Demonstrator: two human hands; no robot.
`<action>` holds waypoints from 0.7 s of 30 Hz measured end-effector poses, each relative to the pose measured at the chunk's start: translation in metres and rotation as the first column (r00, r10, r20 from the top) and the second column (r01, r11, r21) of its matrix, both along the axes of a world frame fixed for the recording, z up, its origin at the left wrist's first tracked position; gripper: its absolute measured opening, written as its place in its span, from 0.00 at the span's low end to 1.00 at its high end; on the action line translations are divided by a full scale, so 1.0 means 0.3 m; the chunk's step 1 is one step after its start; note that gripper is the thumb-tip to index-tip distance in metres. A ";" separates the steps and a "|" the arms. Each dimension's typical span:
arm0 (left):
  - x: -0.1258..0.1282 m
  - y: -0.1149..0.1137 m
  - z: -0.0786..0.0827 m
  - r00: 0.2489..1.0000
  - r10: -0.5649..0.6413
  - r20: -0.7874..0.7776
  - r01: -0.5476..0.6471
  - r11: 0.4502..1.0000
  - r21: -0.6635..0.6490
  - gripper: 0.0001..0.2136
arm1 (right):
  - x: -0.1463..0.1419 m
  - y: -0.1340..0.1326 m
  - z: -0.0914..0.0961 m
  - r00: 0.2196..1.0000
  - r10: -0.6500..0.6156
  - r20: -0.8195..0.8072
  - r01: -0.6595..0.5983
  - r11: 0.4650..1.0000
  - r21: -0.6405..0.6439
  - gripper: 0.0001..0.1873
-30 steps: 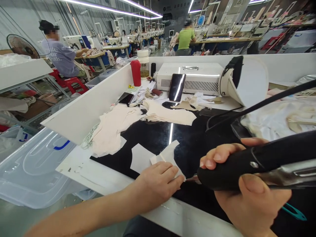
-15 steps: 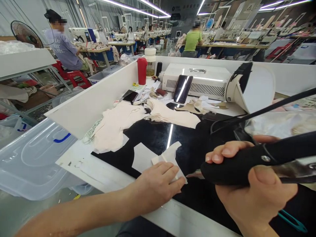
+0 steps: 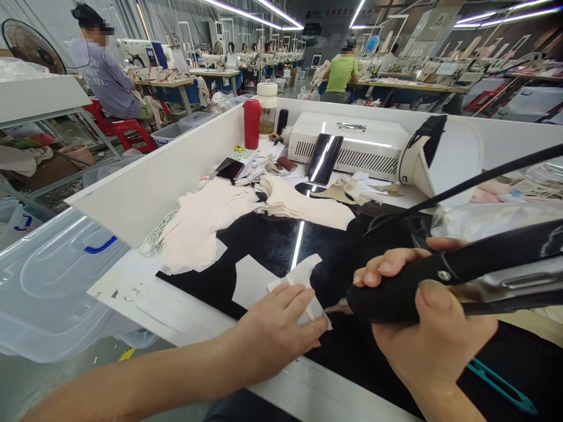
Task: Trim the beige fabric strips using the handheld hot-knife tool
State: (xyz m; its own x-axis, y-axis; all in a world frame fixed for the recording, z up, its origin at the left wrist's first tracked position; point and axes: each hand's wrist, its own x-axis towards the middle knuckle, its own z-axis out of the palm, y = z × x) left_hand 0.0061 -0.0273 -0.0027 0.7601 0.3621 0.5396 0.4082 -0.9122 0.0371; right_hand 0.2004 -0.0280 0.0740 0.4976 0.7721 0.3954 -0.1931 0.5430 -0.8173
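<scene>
My left hand (image 3: 279, 328) is curled over a small cream-white cut piece (image 3: 308, 275), its fingers holding it down on the glossy black work surface (image 3: 259, 234). Another flat white piece (image 3: 250, 281) lies partly beneath it. Closed around a black corded hand tool (image 3: 396, 293) with a long metal lever is my right hand (image 3: 433, 334). The tool's narrow metal tip (image 3: 338, 307) points left, at the edge of the held piece near my left fingertips; whether they touch I cannot tell. Beyond my hands lie a cream fabric pile (image 3: 197, 228) and a stack of cream cut pieces (image 3: 308, 205).
A red bottle (image 3: 251, 124), a glass jar (image 3: 267, 114), a phone (image 3: 325, 158) and a white vented box (image 3: 352, 138) line the back. The tool's black cable (image 3: 492, 181) crosses at right. Teal snips (image 3: 501, 384) lie near my right wrist. Co-workers sit farther off.
My right hand and the tool have moved left, bringing the tip closer to the held piece. My left hand stays on the piece. The view has shifted slightly.
</scene>
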 end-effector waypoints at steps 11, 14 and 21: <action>-0.008 -0.005 -0.007 1.000 0.008 -0.010 -0.008 0.999 -0.046 0.15 | -0.020 0.050 -0.021 1.000 0.017 0.005 -0.018 0.996 0.084 0.25; -0.010 -0.009 -0.012 1.000 0.012 -0.020 -0.014 0.998 -0.064 0.15 | -0.024 0.049 -0.026 1.000 0.004 0.026 -0.006 0.997 0.075 0.25; -0.001 -0.012 -0.015 1.000 0.020 0.020 -0.019 0.999 -0.045 0.11 | -0.018 0.045 -0.020 1.000 0.004 -0.009 -0.004 0.997 0.075 0.25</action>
